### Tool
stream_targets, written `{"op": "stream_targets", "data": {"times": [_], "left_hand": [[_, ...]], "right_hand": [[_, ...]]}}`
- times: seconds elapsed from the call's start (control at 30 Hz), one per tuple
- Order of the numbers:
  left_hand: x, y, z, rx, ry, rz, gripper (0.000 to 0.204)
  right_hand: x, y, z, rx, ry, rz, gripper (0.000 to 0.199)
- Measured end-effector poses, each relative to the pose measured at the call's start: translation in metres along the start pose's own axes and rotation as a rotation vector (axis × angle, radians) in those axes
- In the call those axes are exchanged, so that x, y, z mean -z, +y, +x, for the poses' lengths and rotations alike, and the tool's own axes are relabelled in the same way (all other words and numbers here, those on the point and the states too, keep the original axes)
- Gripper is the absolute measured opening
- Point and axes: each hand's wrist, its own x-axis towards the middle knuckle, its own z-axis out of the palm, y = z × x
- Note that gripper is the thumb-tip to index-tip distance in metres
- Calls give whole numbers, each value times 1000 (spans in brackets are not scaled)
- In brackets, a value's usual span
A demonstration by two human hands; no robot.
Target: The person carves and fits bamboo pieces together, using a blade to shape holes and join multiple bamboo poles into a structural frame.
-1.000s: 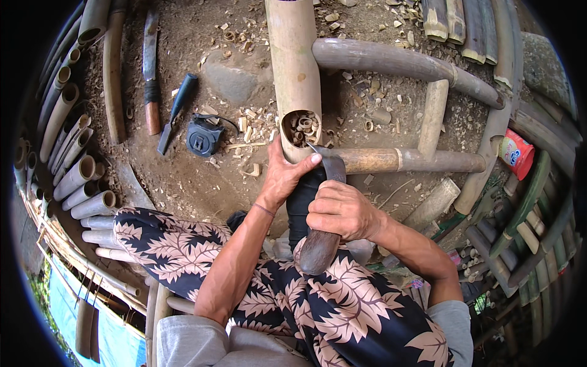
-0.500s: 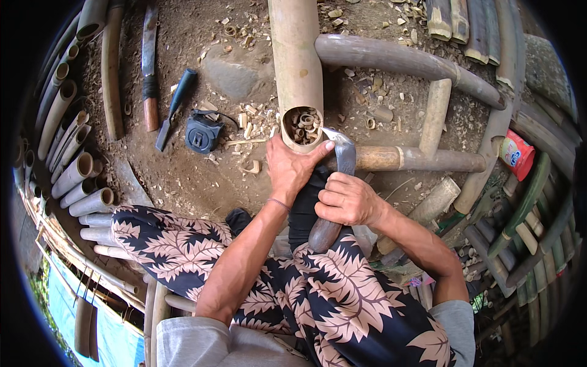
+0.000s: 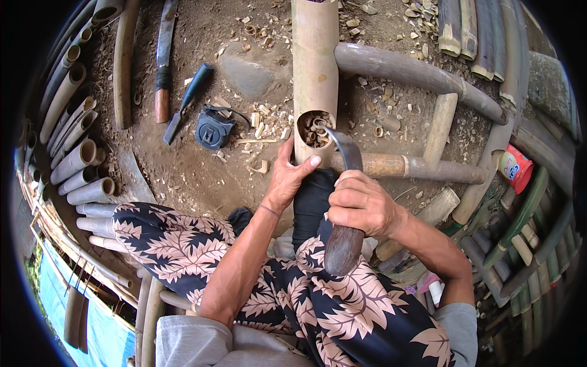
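Tan cylindrical bamboo tube, far middle | left grip clasped on its near end | right grip clamped on dark hooked wood-handled tool | keep left thumb clear of its tip

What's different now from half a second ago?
The tip of the knife has gone from the right rim of the tube to over its opening; the handle sits lower in view. The left hand has its thumb farther left. The right hand still grips the knife. The tape measure and chisel stayed put.
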Motion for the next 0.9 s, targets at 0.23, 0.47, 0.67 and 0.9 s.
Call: {"op": "stream_targets", "data": {"times": [0.23, 0.47, 0.67, 0.9], "left_hand": [[5, -2, -4, 34, -39, -49, 95], [1, -7, -2, -21, 90, 50, 85], [-9, -6, 2, -68, 238, 199, 77], [-20, 6, 2, -110, 365, 461, 71]], "right_hand": [[-20, 9, 8, 32, -213, 148, 20], [-26, 23, 7, 94, -322, 91, 19], [-41, 42, -1, 170, -314, -36, 14], [-48, 56, -3, 205, -292, -155, 14]]}}
